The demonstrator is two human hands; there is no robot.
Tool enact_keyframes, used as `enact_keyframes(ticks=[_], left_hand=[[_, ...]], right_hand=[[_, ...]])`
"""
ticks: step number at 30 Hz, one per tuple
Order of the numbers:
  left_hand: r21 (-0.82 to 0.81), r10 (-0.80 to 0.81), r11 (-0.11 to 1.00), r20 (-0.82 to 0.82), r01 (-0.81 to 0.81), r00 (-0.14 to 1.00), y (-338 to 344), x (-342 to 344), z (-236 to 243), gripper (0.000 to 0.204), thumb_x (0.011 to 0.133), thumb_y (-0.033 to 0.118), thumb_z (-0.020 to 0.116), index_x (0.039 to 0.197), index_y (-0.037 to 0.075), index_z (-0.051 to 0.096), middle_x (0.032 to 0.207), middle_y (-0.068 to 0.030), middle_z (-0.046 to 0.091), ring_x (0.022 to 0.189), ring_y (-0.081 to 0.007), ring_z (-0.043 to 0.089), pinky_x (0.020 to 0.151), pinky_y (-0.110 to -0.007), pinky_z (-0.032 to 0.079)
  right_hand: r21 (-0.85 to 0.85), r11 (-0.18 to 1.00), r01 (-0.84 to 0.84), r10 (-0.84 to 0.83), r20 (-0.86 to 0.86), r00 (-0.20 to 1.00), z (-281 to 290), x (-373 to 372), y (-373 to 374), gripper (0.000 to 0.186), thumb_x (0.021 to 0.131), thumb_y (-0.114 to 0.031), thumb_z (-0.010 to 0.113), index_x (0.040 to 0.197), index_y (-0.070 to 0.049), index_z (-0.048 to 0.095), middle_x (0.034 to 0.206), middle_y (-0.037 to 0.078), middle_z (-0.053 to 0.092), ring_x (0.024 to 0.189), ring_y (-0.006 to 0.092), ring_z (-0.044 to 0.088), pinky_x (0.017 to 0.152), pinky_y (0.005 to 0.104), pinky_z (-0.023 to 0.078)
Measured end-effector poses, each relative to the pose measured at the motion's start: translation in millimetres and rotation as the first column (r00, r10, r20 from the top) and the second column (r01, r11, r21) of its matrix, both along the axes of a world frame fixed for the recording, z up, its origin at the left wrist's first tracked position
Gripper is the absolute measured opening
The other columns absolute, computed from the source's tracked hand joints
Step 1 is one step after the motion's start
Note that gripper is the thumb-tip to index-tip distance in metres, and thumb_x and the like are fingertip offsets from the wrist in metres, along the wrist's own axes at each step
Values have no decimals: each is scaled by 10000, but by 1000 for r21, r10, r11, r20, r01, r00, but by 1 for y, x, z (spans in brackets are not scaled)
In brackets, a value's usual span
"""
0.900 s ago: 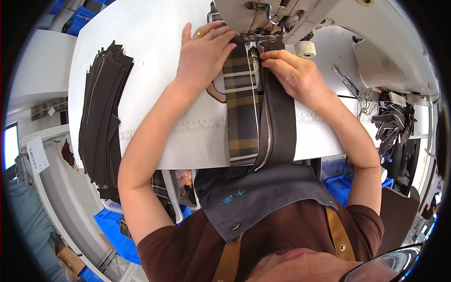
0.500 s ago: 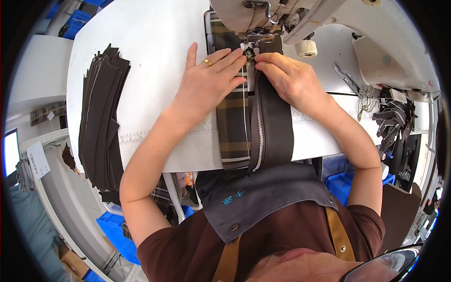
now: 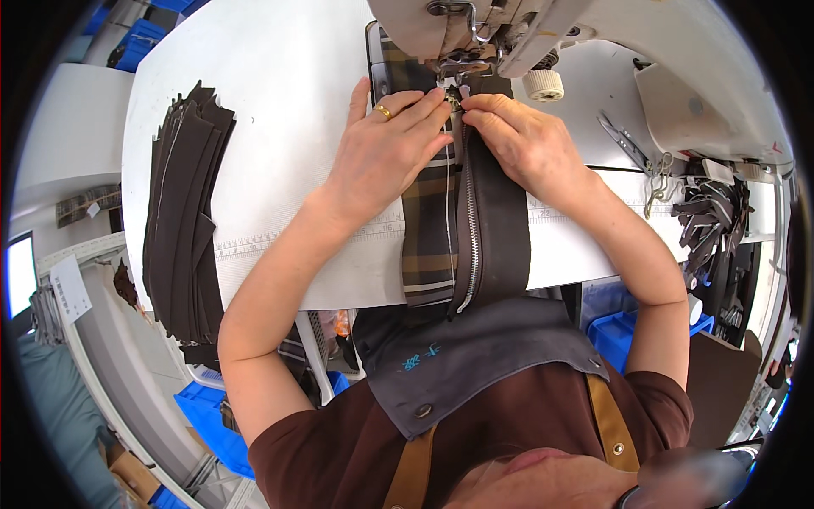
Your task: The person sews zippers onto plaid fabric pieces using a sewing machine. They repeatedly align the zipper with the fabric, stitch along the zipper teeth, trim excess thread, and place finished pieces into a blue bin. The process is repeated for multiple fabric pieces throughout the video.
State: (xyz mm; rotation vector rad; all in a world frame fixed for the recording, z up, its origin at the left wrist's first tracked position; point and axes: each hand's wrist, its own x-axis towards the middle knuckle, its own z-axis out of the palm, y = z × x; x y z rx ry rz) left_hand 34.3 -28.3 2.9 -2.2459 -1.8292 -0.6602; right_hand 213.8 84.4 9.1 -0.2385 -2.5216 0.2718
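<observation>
A checked fabric panel (image 3: 428, 254) lies lengthwise under the head of a sewing machine (image 3: 585, 38). Along its right side runs a metal-toothed zipper (image 3: 472, 242), joined to a dark brown fabric strip (image 3: 505, 242). My left hand (image 3: 381, 157), a ring on one finger, rests flat on the checked panel, fingers stretched toward the presser foot (image 3: 455, 92). On the other side of the foot, my right hand (image 3: 530, 146) pinches the zipper's dark edge between thumb and fingers. The fingertips of both hands are close to the foot and partly hide the fabric there.
A stack of dark fabric strips (image 3: 182, 220) lies on the white table (image 3: 280, 127) at left. Scissors (image 3: 623, 140) lie at right, near a bundle of dark scraps (image 3: 712, 216). Blue bins (image 3: 208, 416) stand below the table. A printed ruler (image 3: 254, 244) crosses the tabletop.
My left hand has shifted slightly to the right, and the near end of the checked panel has moved a little right with it. My right hand keeps its pinch in nearly the same place.
</observation>
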Motion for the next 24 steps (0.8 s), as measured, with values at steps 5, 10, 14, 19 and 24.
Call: enact_keyframes(ticks=[5, 10, 14, 19, 24], left_hand=[[41, 8, 999, -7, -8, 1000, -2, 1, 2, 275, 837, 209, 650, 1082, 86, 661, 1166, -6, 632, 1067, -173, 571, 1038, -552, 285], [53, -136, 988, -118, 143, 984, -28, 15, 5, 195, 807, 173, 639, 963, 56, 642, 1067, -72, 631, 999, -218, 594, 964, -543, 385], [-32, -194, 980, 105, 199, 975, -52, 32, 8, 186, 773, 103, 658, 941, 25, 651, 1077, -93, 637, 1001, -244, 614, 974, -493, 390], [19, -111, 994, 306, 110, 946, -17, 3, 11, 212, 796, 97, 663, 997, 33, 666, 1136, -66, 636, 1031, -206, 601, 971, -462, 389], [163, -104, 979, -119, 123, 987, 5, -11, -4, 247, 822, 158, 663, 1048, 61, 648, 1157, -19, 626, 1020, -146, 586, 960, -473, 391]], right_hand=[[-195, 981, 13, -35, -110, 993, -2, 10, 5, 178, 788, -73, 655, 961, -49, 624, 977, 73, 630, 833, 242, 634, 673, 338, 535], [63, 998, -27, 28, -18, 999, -3, 6, 1, 220, 779, -130, 681, 990, -68, 663, 1061, 43, 639, 890, 210, 612, 734, 302, 521], [120, 993, -5, -1, 49, 999, 0, 4, -5, 299, 780, -213, 694, 1047, -82, 662, 1098, 24, 621, 946, 194, 571, 789, 312, 493], [138, 990, -3, -5, 62, 998, -2, 4, -7, 347, 779, -271, 699, 1072, -91, 657, 1115, 13, 605, 941, 183, 541, 801, 316, 472], [136, 991, 0, -9, 65, 998, -1, 3, -7, 373, 770, -280, 705, 1089, -94, 651, 1096, 0, 602, 925, 176, 538, 778, 313, 467]])
